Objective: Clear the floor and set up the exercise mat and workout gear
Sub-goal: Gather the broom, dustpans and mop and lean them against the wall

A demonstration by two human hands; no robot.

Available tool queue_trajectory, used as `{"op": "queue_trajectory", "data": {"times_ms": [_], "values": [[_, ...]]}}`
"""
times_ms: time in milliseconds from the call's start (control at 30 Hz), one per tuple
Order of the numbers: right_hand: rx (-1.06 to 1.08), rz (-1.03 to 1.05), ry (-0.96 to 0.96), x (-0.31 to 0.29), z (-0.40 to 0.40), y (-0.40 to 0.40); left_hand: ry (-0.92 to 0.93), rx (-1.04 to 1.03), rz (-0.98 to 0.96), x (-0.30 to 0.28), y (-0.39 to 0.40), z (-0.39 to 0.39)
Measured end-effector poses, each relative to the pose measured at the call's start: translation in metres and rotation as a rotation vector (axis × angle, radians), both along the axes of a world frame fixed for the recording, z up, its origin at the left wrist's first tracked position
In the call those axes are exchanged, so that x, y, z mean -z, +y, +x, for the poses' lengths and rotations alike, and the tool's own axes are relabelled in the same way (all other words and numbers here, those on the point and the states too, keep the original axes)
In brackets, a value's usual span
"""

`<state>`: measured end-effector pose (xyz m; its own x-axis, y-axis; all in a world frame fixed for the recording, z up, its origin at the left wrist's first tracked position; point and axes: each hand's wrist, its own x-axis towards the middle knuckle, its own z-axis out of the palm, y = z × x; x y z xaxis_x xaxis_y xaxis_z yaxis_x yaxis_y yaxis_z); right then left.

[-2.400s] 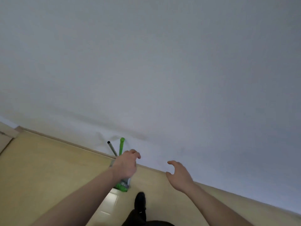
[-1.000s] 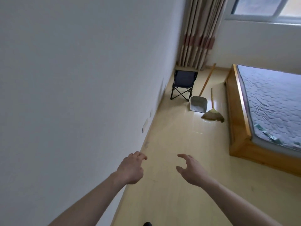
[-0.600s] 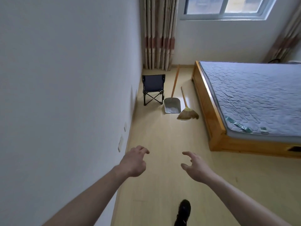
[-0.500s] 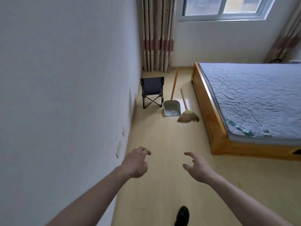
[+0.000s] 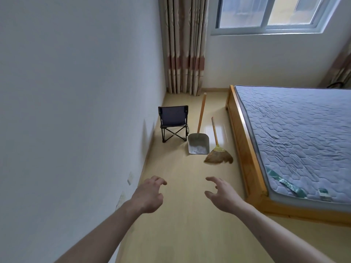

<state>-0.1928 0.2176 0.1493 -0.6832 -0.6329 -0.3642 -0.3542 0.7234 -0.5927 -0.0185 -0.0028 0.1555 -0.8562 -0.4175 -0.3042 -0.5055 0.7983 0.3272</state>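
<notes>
Both hands empty: left hand (image 5: pixel 149 197) and right hand (image 5: pixel 223 195) outstretched above floor (image 5: pixel 180 215), fingers loosely curled. Ahead: folding chair (image 5: pixel 173 123), dustpan (image 5: pixel 198 146), broom (image 5: pixel 218 154) beside bed (image 5: pixel 252 168).

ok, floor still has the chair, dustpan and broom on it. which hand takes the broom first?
Probably right. The broom lies nearest the bed, ahead of the empty right hand. The left hand, also empty, lines up nearer the wall, with the chair; the dustpan lies between.

bed (image 5: pixel 296 133) wooden frame, grey quilted mattress, right | striped curtain (image 5: pixel 183 44) far corner | window (image 5: pixel 269 12) above | wall sockets (image 5: pixel 130 180) left wall, low
</notes>
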Motion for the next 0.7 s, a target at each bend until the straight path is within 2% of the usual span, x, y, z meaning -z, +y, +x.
{"op": "queue_trajectory", "data": {"times_ms": [200,700], "values": [[0.036,-0.033,-0.006,0.002,-0.084,-0.022,-0.04,0.001,0.022,0.013,-0.032,-0.087],[0.253,0.006,-0.017,0.016,-0.321,-0.077,-0.04,0.215,0.052,0.037,-0.14,-0.397]]}}
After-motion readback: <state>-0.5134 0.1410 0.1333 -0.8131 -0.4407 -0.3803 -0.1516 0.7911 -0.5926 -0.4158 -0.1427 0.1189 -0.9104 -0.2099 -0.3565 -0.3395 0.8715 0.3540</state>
